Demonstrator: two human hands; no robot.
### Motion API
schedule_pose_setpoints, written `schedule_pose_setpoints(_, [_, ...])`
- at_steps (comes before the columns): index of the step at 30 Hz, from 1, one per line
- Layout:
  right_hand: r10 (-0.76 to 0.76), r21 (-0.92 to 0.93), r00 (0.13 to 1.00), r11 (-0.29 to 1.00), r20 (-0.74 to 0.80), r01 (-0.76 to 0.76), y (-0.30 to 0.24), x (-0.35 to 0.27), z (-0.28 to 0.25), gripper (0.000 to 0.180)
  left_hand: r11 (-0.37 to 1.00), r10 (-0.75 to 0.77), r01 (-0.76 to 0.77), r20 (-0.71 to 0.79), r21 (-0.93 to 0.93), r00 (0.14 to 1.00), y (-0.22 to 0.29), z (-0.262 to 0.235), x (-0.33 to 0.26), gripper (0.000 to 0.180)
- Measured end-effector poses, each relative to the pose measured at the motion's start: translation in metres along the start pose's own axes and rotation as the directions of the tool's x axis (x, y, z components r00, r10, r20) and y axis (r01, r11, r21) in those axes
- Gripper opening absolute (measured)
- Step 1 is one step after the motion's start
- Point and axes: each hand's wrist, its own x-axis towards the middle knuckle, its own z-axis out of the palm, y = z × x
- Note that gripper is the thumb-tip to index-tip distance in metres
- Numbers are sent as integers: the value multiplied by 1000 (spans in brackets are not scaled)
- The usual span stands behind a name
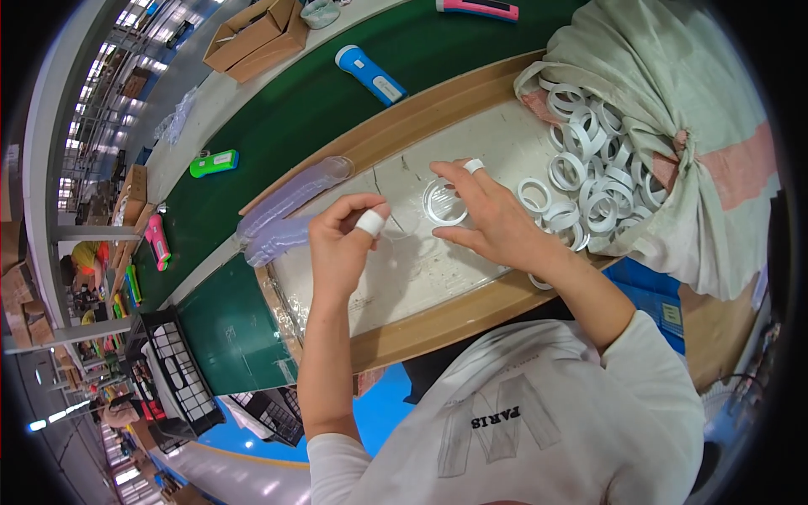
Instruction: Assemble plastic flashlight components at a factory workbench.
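A white ring (443, 204) sits between the thumb and fingers of my right hand (498, 217), which curves around its edge. Shiny streaks show inside the ring, perhaps from a clear disc. My left hand (343, 240) is to the left of it, its thumb and fingers pinched together. A faint transparent edge shows beside those fingertips, but I cannot make out what it is. White covers wrap the left thumb and one right fingertip. Two rows of stacked clear, purplish discs (295, 195) lie beyond and beside my left hand. Many loose white rings (599, 210) are heaped to the right.
A shallow cardboard tray (421, 324) borders the work surface. The rings spill from a large woven sack (715, 202) at right. On the green belt (278, 126) lie a blue flashlight (370, 74), a green one (214, 163) and pink ones (157, 241). An open carton (257, 38) stands beyond.
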Motion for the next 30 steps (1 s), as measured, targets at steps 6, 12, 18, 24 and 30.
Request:
schedule_pose_setpoints(6, [48,207,999,977,-14,-44,9,10,1,74,986,58,-47,66,-158,996,10,23,47,12])
schedule_pose_setpoints(12, [97,295,994,952,-51,-77,16,15,-6,71,672,389,-329,63,663,919,-16,28,150,33])
schedule_pose_setpoints(18, [88,283,991,957,-98,-57,19,13,-7,68,474,-53,-70,108,878,993,-15,70,226,48])
schedule_pose_setpoints(24, [152,367,986,923,-74,-115,13,14,-18,65,877,12,-45,72,478,997,-25,28,231,36])
schedule_pose_setpoints(30, [122,468,990,881,-69,-76,15,10,-20,61,614,187,295,498,-732,847,-1,-4,177,64])
